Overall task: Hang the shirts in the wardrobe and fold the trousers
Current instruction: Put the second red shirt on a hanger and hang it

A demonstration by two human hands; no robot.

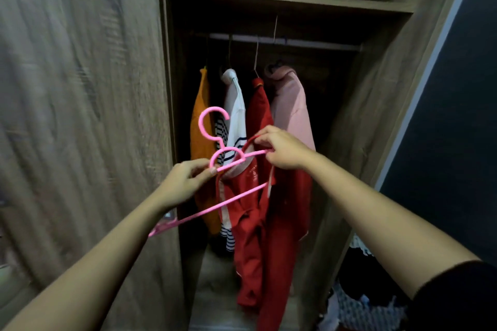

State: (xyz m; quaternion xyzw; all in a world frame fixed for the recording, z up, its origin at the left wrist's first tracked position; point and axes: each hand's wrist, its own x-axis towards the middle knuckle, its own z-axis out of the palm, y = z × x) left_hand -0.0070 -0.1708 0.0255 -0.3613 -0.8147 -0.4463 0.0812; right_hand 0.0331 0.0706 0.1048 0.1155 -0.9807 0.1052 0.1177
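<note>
The step in hand looks like dressing a red shirt onto a pink hanger before it goes on the rail above and beyond both hands. The left hand pinches the hanger's near shoulder between thumb and fingers, closed narrow on it, with the hook rising just above. The right hand is curled tight on the shirt's neckline and seems to grip the hanger's far arm too. The shirt droops below both hands. Next, I judge, the collar must be worked over the far arm, then the hook lifted to the rail beside the hung shirts.
</note>
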